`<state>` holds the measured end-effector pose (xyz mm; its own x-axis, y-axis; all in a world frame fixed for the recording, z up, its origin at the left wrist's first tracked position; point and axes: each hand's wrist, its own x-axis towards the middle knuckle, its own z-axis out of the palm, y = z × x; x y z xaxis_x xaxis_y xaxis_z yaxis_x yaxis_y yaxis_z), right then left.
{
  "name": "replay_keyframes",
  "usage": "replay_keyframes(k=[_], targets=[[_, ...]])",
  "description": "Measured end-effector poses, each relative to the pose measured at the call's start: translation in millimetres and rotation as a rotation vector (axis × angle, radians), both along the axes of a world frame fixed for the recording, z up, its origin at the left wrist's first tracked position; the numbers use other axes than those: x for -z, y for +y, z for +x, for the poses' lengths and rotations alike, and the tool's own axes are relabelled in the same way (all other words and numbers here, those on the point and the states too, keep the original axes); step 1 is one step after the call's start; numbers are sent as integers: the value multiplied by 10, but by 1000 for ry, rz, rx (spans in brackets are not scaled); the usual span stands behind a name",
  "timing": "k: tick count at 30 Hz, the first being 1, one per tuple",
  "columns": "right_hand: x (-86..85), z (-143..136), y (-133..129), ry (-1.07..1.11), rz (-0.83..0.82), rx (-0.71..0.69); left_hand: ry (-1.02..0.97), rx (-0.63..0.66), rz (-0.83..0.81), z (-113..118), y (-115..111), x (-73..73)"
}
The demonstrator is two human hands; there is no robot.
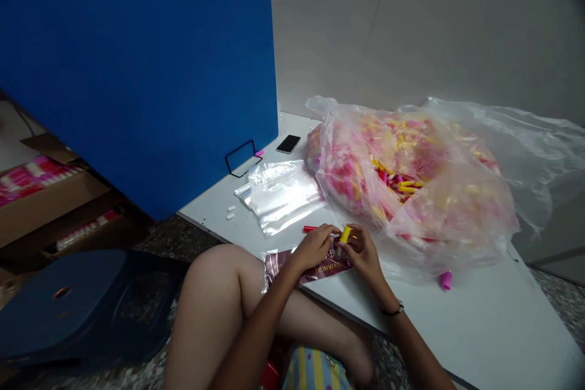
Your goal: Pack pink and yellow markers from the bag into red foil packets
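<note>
My right hand (364, 253) pinches a short yellow plastic tube (346, 234) between thumb and fingers. Close beside it, my left hand (314, 247) has its fingers bent together near the tube; what they grip is hidden. Beneath both hands lies a clear plastic bag with a dark red printed label (325, 269), at the table's near edge. A red tube (309, 229) rests on the table just beyond my left hand.
A big translucent sack (461, 207) of pink, red and yellow tubes fills the table's (512, 323) right side. Flat clear bags (287, 198), a phone (288, 144), a black wire stand (241, 158), white pieces (231, 217) and a magenta cap (446, 281) lie around. A blue panel (183, 73) stands left.
</note>
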<state>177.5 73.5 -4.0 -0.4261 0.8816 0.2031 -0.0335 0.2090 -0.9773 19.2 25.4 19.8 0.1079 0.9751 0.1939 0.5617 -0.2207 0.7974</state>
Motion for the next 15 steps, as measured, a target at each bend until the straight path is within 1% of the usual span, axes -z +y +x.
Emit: replay_keyframes(k=[4, 7, 10, 13, 15], targets=[[-44, 33, -17, -27, 140, 66, -65, 120, -71, -48, 125, -52], [-41, 54, -12, -80, 269, 118, -70, 144, -53, -73, 160, -55], [-33, 69, -10, -90, 313, 161, -82, 195, -76, -107, 195, -53], [-37, 74, -13, -102, 351, 139, -110, 250, -143, -128, 250, -71], [-39, 72, -10, -109, 378, 117, -109, 239, -163, -127, 280, -87]])
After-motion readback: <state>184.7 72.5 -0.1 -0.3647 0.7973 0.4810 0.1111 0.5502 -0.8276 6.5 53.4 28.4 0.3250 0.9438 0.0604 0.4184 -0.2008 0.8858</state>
